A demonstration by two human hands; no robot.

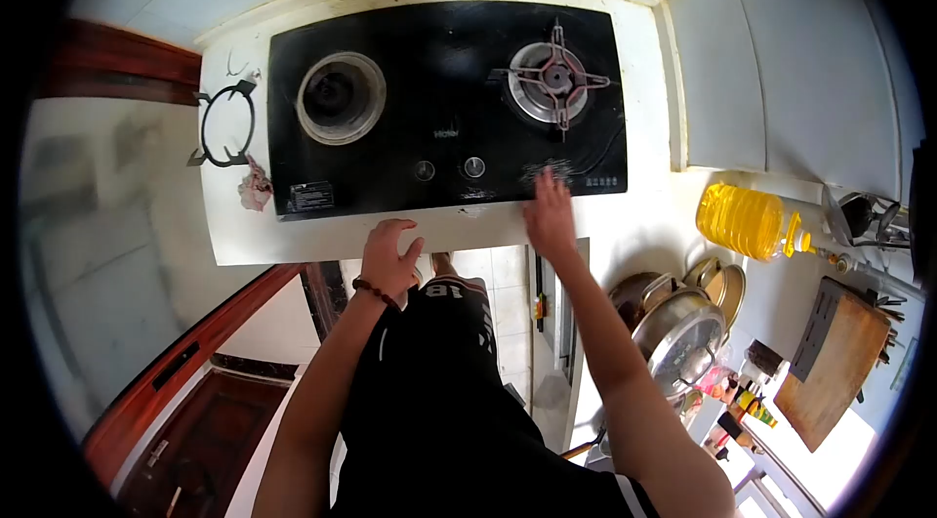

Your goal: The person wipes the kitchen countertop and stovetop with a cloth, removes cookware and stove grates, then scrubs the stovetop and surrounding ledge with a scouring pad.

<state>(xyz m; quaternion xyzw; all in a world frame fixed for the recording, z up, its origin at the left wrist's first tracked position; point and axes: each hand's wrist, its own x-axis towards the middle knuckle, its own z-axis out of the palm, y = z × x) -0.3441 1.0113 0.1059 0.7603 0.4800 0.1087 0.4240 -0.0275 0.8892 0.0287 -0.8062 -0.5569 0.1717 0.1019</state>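
My right hand (551,217) reaches over the front edge of a black glass gas stove (439,59), its fingertips stretched out on the glass beside a patch of whitish marks (547,171). No object shows under those fingers. My left hand (390,259), with a dark bead bracelet (377,293) at the wrist, hovers by the counter's front edge. Its fingers are bent loosely, the thumb stands apart, and nothing shows in it. Two control knobs (473,166) sit between the hands and the burners. The right burner carries a four-armed pan support (561,79); the left burner (341,98) has none.
A black ring-shaped pan support (226,123) and a crumpled pinkish cloth (256,186) lie left of the stove. To the right are an oil bottle (742,220), a lidded steel pot (683,337) and a wooden cutting board (830,372). A wall cabinet (800,59) hangs at right.
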